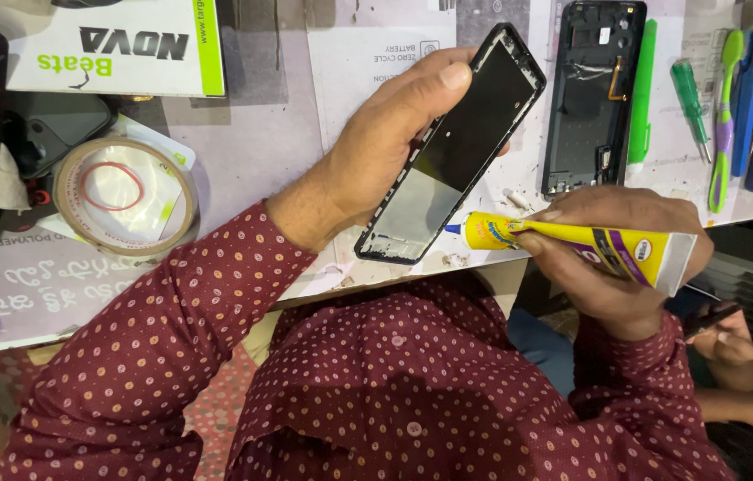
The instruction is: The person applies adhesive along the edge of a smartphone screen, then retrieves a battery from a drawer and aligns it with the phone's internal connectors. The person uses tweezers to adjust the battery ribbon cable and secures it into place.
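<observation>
My left hand [376, 151] grips a black phone frame [457, 147], tilted with its top end toward the far right and its inner side facing up. My right hand [613, 258] holds a yellow glue tube [572, 242] lying sideways. The tube's blue nozzle [453, 229] points left and sits right at the frame's lower right edge. Both sleeves are maroon with small dots.
A second opened black phone body [592, 93] lies on the bench beyond my right hand. Green and blue screwdrivers and a toothbrush-like tool [722, 116] lie at the far right. A tape roll [123, 196] and a white box [118, 44] are on the left. Another person's hand [731, 343] shows at the lower right.
</observation>
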